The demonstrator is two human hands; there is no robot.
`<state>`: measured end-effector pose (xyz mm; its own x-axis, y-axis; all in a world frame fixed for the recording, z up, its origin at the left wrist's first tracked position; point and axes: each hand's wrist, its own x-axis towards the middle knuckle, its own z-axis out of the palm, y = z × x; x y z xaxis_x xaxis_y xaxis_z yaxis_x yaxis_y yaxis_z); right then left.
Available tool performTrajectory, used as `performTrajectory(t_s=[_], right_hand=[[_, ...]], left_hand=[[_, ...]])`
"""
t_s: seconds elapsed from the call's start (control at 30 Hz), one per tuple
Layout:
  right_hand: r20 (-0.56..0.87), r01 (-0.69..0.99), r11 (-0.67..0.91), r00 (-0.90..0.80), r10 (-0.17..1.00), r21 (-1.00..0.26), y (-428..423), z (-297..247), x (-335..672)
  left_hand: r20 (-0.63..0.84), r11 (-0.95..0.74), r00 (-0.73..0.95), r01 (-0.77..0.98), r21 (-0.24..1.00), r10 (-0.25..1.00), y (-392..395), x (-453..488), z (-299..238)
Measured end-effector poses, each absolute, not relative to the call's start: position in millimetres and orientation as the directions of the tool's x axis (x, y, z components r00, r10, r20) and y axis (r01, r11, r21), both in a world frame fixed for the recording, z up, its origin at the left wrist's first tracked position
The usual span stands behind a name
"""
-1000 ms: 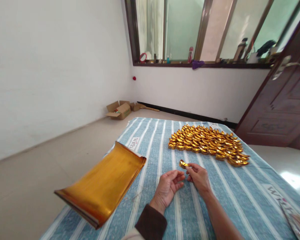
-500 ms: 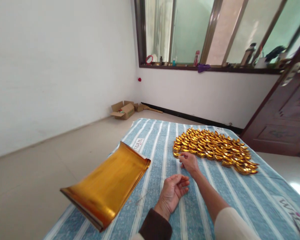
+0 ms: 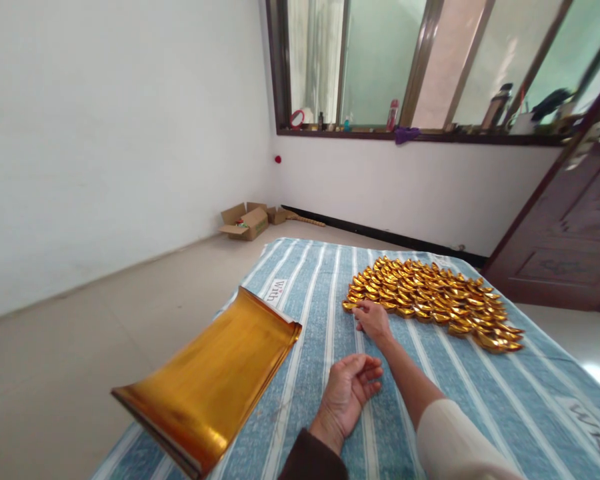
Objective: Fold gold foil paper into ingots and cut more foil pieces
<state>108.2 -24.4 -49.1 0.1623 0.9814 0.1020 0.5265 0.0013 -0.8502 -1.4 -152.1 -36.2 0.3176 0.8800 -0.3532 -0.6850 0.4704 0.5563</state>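
Observation:
Rows of folded gold paper ingots (image 3: 420, 287) stand close together on the striped blue-and-white cloth. My right hand (image 3: 373, 321) reaches to their near left corner, its thumb and fingers pinched on the end of an ingot (image 3: 349, 306) there. My left hand (image 3: 349, 387) rests nearer to me with the palm turned up, fingers loosely curled and apart, holding nothing. To the left lies a stack of gold foil paper sheets (image 3: 220, 373), its ends curling up; neither hand touches it.
The cloth (image 3: 310, 287) covers a raised flat surface. Beyond it, open cardboard boxes (image 3: 247, 223) sit on the floor by the wall. A brown door (image 3: 565, 233) stands at the right. Bottles and small items line the windowsill (image 3: 360, 133).
My right hand has shifted slightly left, staying at the corner ingot. My left hand keeps its loosely open pose. The view has moved a little.

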Motion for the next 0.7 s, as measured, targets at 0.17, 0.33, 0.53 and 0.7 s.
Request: performTrajectory(t_s=[0.17, 0.33, 0.53, 0.7], right_hand=[[0.112, 0.563, -0.008, 0.179, 0.977, -0.827, -24, -47, 105], [0.149, 0.592, -0.006, 0.212, 0.966, -0.806, -26, -47, 103], [0.185, 0.592, 0.005, 0.244, 0.952, -0.806, -28, -51, 103], [0.213, 0.602, 0.011, 0.267, 0.94, -0.799, -26, -59, 103]], left_hand=[[-0.358, 0.473, 0.316, -0.684, 0.555, 0.878, -152, -1, -36], [-0.358, 0.473, 0.317, -0.685, 0.554, 0.878, -152, -1, -34], [-0.348, 0.469, 0.32, -0.681, 0.562, 0.881, -151, -2, -33], [-0.344, 0.466, 0.319, -0.679, 0.568, 0.883, -150, -2, -35]])
